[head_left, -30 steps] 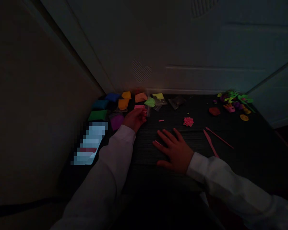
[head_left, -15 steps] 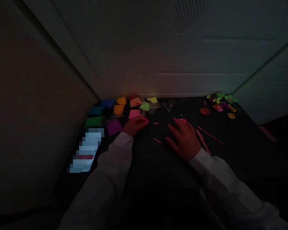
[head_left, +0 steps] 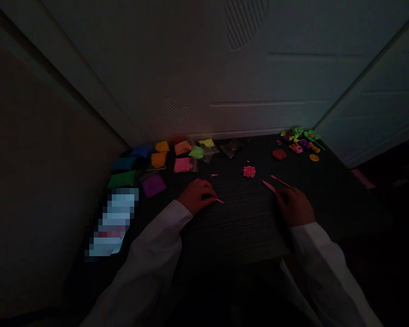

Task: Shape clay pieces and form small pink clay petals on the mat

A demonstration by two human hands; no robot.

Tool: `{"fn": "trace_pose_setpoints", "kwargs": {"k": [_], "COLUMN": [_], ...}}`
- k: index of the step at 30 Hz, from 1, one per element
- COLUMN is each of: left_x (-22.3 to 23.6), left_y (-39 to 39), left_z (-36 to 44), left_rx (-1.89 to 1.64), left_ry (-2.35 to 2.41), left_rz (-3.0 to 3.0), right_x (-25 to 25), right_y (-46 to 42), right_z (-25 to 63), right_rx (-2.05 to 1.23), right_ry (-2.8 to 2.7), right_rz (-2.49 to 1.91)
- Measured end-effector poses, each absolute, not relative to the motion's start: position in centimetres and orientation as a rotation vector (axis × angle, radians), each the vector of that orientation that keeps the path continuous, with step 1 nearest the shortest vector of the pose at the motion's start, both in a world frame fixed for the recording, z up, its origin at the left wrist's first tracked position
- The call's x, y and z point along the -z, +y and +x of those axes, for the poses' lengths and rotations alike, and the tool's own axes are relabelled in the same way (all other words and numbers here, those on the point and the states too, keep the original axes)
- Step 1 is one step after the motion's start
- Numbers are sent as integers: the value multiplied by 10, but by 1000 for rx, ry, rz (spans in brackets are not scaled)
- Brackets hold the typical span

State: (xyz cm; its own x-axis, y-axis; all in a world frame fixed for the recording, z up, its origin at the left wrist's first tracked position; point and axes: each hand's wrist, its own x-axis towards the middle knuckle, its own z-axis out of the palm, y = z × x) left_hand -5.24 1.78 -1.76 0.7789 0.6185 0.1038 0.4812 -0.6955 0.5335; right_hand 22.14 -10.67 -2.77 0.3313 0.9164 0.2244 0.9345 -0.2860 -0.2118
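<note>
My left hand (head_left: 198, 196) rests on the dark table, thumb and fingers closed at the end of a thin pink strip of clay (head_left: 220, 200). Over to the right, my right hand (head_left: 296, 207) has its fingers closed on a pink plastic clay knife (head_left: 269, 185), whose blade points away to the upper left. Beside it lies a thin pink modelling stick (head_left: 280, 180), its near end hidden by that hand. A pink clay flower (head_left: 249, 171) with many petals sits between and beyond the hands. A small pink clay scrap (head_left: 214, 175) lies beyond my left hand.
Bags of coloured clay, among them a purple one (head_left: 153, 184) and a pink one (head_left: 183, 165), line the back left. A lit phone (head_left: 114, 222) with a blurred screen lies at left. Colourful clay pieces (head_left: 305, 143) and a red lump (head_left: 279, 154) are at back right.
My right hand has left the pink flower, moved right and nearer, and taken hold of the knife. My left hand has come nearer, to the thin strip. The view has shifted slightly.
</note>
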Motion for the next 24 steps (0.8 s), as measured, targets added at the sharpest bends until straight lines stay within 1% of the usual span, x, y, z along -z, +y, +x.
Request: {"fn": "trace_pose_setpoints", "kwargs": {"k": [3,6,10,12,15,18,21,24], "left_x": [14,11,14,17,21,22,22,23], "left_y": [11,2,-12,-18,-23,-25,-27,-27], "left_z": [-49,-42,-29,-24,-20,-19,-20,-20], "left_rx": [-492,-574,-575,-574,-560,-504,-480,-474], "left_ry": [840,969,1093,1103,1124,1144,1161,1168], "left_rz": [2452,2407,2386,2392,2410,2424,2455,2484], "right_x": [29,31,33,31,26,22,19,16], "right_y": [-105,-107,-107,-106,-107,-110,-113,-111], "right_z": [220,219,218,218,214,194,163,136], "right_rx": [84,77,185,183,92,-73,-250,-195], "right_ry": [-1672,-1680,-1696,-1677,-1607,-1538,-1725,-1914], "right_rz": [-2281,-2287,-2278,-2306,-2333,-2299,-2171,-2061]}}
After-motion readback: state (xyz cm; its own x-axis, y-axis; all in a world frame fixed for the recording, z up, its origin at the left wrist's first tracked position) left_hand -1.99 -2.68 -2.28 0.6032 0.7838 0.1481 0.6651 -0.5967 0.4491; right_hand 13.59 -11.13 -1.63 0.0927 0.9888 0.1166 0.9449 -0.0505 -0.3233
